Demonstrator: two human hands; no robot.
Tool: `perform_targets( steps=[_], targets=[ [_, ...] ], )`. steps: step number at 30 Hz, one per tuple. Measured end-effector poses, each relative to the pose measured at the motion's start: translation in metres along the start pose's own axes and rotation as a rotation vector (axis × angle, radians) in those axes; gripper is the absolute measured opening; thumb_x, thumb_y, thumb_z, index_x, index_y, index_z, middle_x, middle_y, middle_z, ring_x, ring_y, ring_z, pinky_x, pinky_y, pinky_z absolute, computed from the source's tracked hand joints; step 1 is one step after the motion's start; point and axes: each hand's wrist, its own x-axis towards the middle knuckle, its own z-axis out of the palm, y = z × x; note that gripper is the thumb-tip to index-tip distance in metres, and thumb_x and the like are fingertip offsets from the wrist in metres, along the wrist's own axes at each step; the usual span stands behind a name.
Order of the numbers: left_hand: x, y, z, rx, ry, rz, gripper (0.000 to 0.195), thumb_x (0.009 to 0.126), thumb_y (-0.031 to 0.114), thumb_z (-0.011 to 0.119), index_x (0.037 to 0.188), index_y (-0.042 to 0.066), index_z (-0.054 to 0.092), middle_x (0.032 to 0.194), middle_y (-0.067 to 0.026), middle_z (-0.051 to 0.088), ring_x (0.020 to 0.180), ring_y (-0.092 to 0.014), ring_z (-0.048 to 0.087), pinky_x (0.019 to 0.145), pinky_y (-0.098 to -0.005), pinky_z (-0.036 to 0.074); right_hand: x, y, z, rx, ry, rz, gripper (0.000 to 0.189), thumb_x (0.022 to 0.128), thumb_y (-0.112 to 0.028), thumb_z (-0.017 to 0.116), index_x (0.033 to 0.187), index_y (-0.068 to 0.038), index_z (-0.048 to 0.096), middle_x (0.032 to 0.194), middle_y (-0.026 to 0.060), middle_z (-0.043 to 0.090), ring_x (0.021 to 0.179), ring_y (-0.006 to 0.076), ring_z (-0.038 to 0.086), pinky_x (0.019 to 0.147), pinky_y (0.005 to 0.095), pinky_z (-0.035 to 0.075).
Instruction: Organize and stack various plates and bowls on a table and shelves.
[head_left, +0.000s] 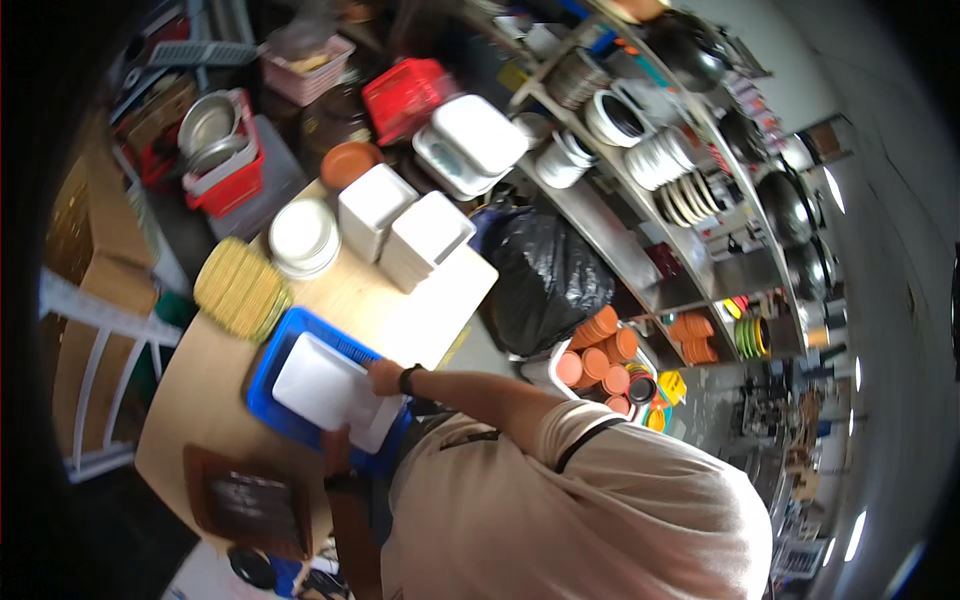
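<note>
A blue plastic basket (260, 401) with slotted sides sits on the light wooden table, tilted in the picture. Inside it lies a white rectangular tray or dish (319, 379), its near part blurred. My right hand (385, 377), with a dark watch or band at the wrist, grips the white tray's edge on the upper side. On the lower side, my left hand (336, 448) is at the edge of the white tray and the basket rim; its fingers are blurred, so its hold is unclear. A brown rectangular tray (251, 502) rests on the table beyond my left forearm.
Yellow-green woven-look trays (241, 289), round white plates (304, 234) and stacked square white dishes (375, 202) stand on the table (180, 409). A black plastic bag (551, 277), a bin of terracotta-coloured pots (596, 365) and metal shelves (600, 217) with dishes are to my right.
</note>
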Motion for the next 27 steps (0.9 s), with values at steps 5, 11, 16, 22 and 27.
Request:
perform_targets(
  steps=[5, 11, 16, 22, 27],
  targets=[
    [-0.006, 0.006, -0.001, -0.395, 0.034, -0.246, 0.032, 0.074, 0.012, 0.061, 0.100, -0.008, 0.062, 0.092, -0.0120, 0.065, 0.075, -0.027, 0.060, 0.073, -0.0368, 0.048, -0.006, -0.014, 0.000, -0.048, 0.025, 0.021, 0.029, 0.072, -0.013, 0.054, 0.097, 0.002, 0.061, 0.093, 0.0251, 0.065, 0.093, 0.0370, 0.063, 0.083, 0.0431, 0.050],
    [-0.044, 0.083, -0.040, 0.943, -0.408, -0.240, 0.038, 0.091, 0.021, 0.045, 0.127, 0.015, 0.052, 0.116, -0.0256, 0.058, 0.109, -0.043, 0.056, 0.096, -0.0483, 0.045, -0.035, -0.035, -0.021, 0.058, 0.079, -0.032, 0.031, 0.073, -0.016, 0.054, 0.097, -0.001, 0.066, 0.098, 0.0235, 0.065, 0.096, 0.0362, 0.064, 0.081, 0.0446, 0.052],
    [-0.104, 0.134, -0.009, 0.266, 0.059, -0.436, 0.040, 0.088, 0.017, 0.047, 0.127, 0.012, 0.051, 0.115, -0.0237, 0.058, 0.105, -0.041, 0.057, 0.090, -0.0462, 0.047, -0.072, -0.044, -0.031, 0.014, 0.194, -0.297, 0.026, 0.074, -0.013, 0.052, 0.095, -0.001, 0.063, 0.089, 0.0239, 0.066, 0.086, 0.0398, 0.065, 0.075, 0.0468, 0.053],
    [-0.166, 0.184, 0.049, 0.014, 0.172, -0.372, 0.042, 0.085, 0.013, 0.049, 0.127, 0.009, 0.050, 0.114, -0.0215, 0.059, 0.101, -0.037, 0.059, 0.084, -0.0437, 0.049, -0.155, -0.027, -0.038, 0.052, 0.244, -0.417, 0.023, 0.070, -0.010, 0.056, 0.088, 0.002, 0.065, 0.085, 0.0251, 0.066, 0.084, 0.0398, 0.065, 0.073, 0.0466, 0.053],
    [-0.193, 0.221, 0.120, -0.017, 0.157, -0.325, 0.045, 0.083, 0.010, 0.050, 0.127, 0.006, 0.049, 0.113, -0.0197, 0.059, 0.098, -0.034, 0.061, 0.078, -0.0416, 0.052, -0.229, 0.021, -0.043, 0.192, 0.306, -0.404, 0.017, 0.064, -0.007, 0.059, 0.075, 0.004, 0.066, 0.079, 0.0249, 0.065, 0.079, 0.0404, 0.065, 0.070, 0.0450, 0.053]
  ],
)
